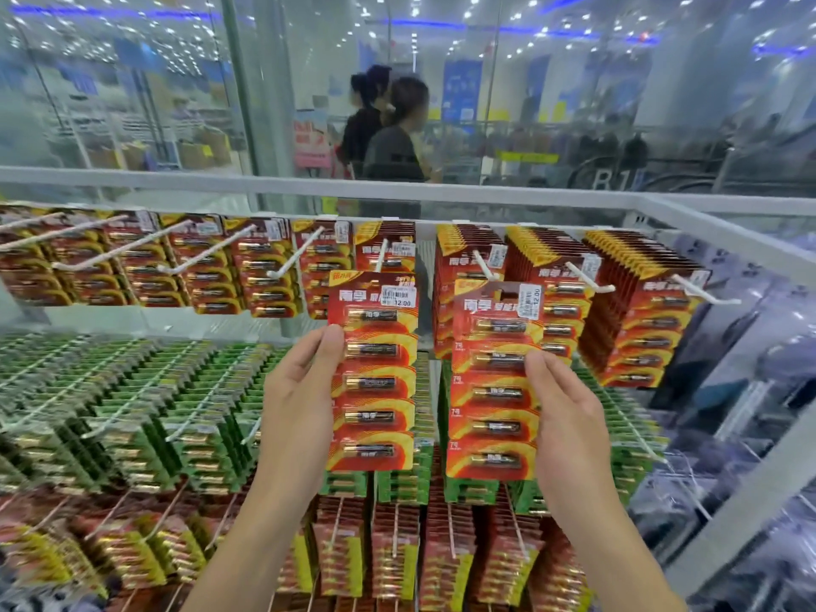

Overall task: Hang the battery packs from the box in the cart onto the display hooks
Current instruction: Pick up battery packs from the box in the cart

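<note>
Battery packs [627,311] as hung stock, three rows: red row [212,267] directly under white top rail [265,187], green row [132,413] further below rail, red/yellow row [397,558] lowest, nearest cam. All sit on white hooks [282,262] that point out from under the rail toward cam. Glass wall [132,103] rises behind rail; two people [388,134] beyond it, blurred.

Held items, below rail approx mid-span: L pack [375,382] and R pack [490,390]. Both are red cards w/ five batteries each, upright, faces to cam, side by side, not touching. They overlap red + green rows.

L hand [296,390] grips L pack at its left edge, thumb on front, other fingers hidden behind card. R hand [569,413] grips R pack at its right edge, thumb on front, rest behind.

Top of each card sits at a hook tip under rail. Whether either hang hole is threaded on: can't tell.

L sticker [399,298] at top corner of L pack reads 12.00; R sticker [527,298] reads the same.
</note>
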